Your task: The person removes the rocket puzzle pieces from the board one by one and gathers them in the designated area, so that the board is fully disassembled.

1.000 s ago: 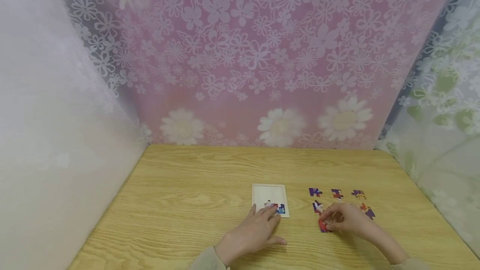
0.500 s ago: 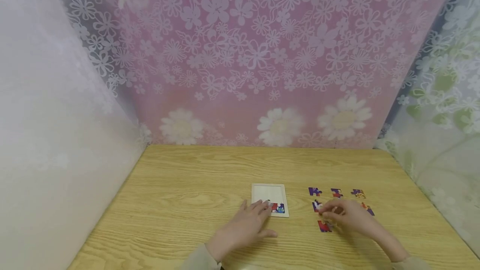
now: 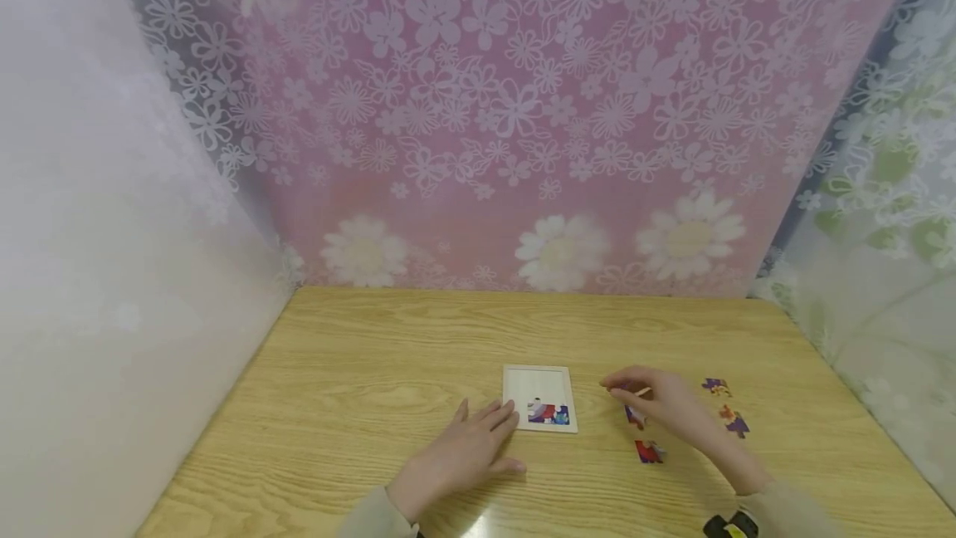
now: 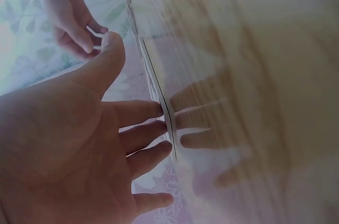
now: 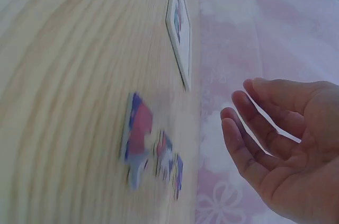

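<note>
A white puzzle tray (image 3: 536, 382) lies flat on the table, with several joined jigsaw pieces (image 3: 551, 413) in its lower right part. My left hand (image 3: 463, 451) touches the tray's left edge with nearly straight fingers; the left wrist view shows these fingertips (image 4: 159, 110) at the rim. To the right, my right hand (image 3: 665, 405) hovers over the loose jigsaw pieces, fingers loosely bent. In the right wrist view nothing sits between its fingers. Beneath it lie a purple-and-white piece (image 3: 633, 417) and a red piece (image 3: 648, 452); the hand covers others behind.
Two more jigsaw pieces, one purple and yellow (image 3: 717, 387) and one orange and purple (image 3: 734, 421), lie to the right of the right hand. The wooden table (image 3: 358, 372) ends against a pink flowered backdrop (image 3: 463, 148). Pale cloth walls stand on both sides.
My right hand has moved up and left, away from the red piece, across the upper loose pieces. My left hand has slid left, uncovering more of the joined pieces.
</note>
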Demonstrator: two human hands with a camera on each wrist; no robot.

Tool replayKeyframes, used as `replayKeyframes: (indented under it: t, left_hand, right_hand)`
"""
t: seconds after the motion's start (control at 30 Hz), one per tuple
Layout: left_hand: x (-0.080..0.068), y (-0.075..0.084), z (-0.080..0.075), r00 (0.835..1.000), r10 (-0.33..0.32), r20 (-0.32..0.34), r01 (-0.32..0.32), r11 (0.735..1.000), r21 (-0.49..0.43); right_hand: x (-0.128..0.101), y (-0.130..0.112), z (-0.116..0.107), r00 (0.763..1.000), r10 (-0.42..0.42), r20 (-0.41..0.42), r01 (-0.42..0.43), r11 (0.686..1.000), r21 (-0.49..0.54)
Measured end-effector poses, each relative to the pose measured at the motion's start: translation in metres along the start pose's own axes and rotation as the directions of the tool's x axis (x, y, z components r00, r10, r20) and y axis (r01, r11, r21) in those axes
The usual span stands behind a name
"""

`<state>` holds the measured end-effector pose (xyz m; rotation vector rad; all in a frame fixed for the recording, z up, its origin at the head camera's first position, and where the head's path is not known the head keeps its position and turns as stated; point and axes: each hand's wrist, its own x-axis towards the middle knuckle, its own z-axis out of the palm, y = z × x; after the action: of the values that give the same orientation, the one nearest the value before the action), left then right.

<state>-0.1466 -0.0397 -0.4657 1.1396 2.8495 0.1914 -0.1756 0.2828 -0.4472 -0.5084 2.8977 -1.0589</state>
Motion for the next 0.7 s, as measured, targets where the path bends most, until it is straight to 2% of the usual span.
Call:
replayKeyframes:
  t: [0.1, 0.33, 0.5, 0.7]
  left_hand:
    - [0.000, 0.001, 0.000, 1.000, -0.006, 0.008, 0.006, 1.000, 0.001]
    - [0.000, 0.002, -0.001, 0.999, -0.027, 0.026, 0.027, 1.000, 0.010]
    - [0.001, 0.002, 0.000, 0.999, -0.027, 0.024, 0.027, 1.000, 0.001]
    - [0.001, 0.001, 0.001, 1.000, -0.022, 0.018, 0.022, 1.000, 0.003]
  right_hand:
    - [0.011, -0.009, 0.008, 0.999, -0.031, 0.023, 0.031, 0.999, 0.028]
    - [0.037, -0.024, 0.031, 0.976, -0.203, 0.076, 0.206, 0.978, -0.030]
    - [0.050, -0.031, 0.044, 0.966, -0.209, 0.150, 0.217, 0.976, -0.033]
    - [0.059, -0.031, 0.053, 0.955, -0.207, 0.210, 0.229, 0.969, -0.086]
